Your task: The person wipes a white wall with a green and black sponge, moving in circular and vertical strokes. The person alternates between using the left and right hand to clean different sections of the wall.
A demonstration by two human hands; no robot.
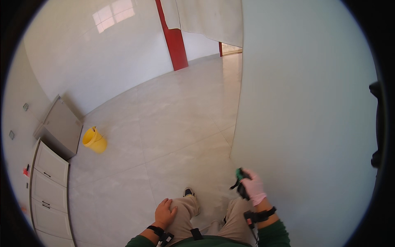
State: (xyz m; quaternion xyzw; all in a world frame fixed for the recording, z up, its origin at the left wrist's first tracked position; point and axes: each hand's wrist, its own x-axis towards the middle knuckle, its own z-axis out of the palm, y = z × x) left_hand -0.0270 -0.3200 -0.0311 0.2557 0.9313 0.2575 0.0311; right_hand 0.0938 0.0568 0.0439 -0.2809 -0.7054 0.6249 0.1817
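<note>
My left hand is bare and lies flat on my left thigh, over the beige trousers. It holds nothing, and its fingers are slightly spread. On my right hand is a pink glove, its fingers wrapped around a small green-and-black handheld object. The glove hides part of that object and its outline is blurred, so I cannot tell its exact kind. This hand is close beside the pale wall panel, above the tiled floor.
A yellow bucket stands on the floor tiles at left. Beside it are a grey box-like appliance and a white cabinet with black handles. A red post and a hanging cream curtain are at the far side.
</note>
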